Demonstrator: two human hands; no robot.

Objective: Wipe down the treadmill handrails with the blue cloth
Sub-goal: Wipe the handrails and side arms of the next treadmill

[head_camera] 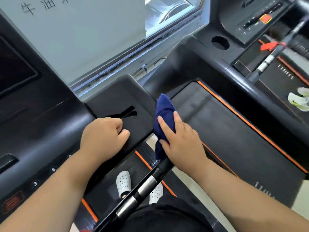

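A dark blue cloth [163, 113] is bunched at the right edge of the treadmill's black console wing [120, 97]. My right hand [180, 139] presses on the cloth, fingers wrapped over it, where the handrail [142, 190] meets the console. The black handrail with silver sensor bands runs down toward me from under that hand. My left hand [103, 134] rests as a loose fist on the console wing, holding nothing.
The console panel [43, 178] with numbered buttons lies at the left. White shoes [123, 183] stand on the belt below. A second treadmill [234, 128] with orange trim sits to the right, another person's sneaker [299, 101] beyond it. A window [167, 14] is ahead.
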